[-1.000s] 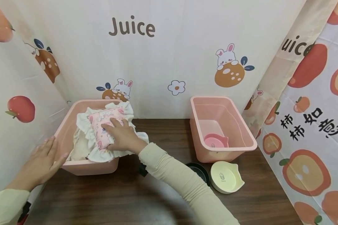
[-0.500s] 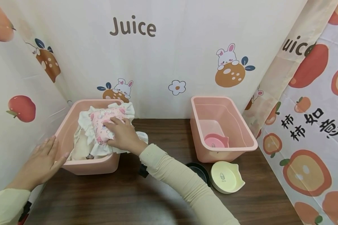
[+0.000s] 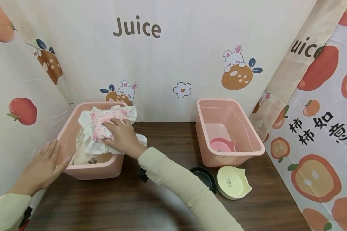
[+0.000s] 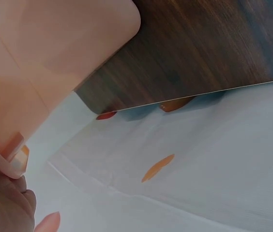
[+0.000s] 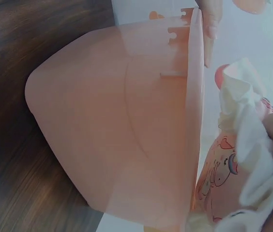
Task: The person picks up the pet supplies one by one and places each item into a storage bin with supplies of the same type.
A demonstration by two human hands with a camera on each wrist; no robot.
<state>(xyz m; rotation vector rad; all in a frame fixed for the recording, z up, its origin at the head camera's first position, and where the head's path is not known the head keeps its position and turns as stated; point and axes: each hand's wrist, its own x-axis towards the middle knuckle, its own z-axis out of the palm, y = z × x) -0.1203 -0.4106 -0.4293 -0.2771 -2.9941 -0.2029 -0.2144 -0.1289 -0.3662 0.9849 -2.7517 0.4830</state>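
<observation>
Shifted slightly farther back since the earlier frame, the pink printed cushion with white ruffled fabric edging (image 3: 97,126) lies beneath the right hand (image 3: 122,134), whose curled fingers and thumb grip it over the mouth of a pale-pink rectangular plastic bin (image 3: 110,169). Beige soft cloth (image 3: 86,150), more exposed now, shows in that bin just nearer than those fingers. To their left, the left hand (image 3: 44,168) rests straight-fingered on the bin's rim, thumb spread apart

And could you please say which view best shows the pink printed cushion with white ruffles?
Head view, since most of the cushion shows around the right hand. The right wrist view shows only part; left wrist, none.
</observation>
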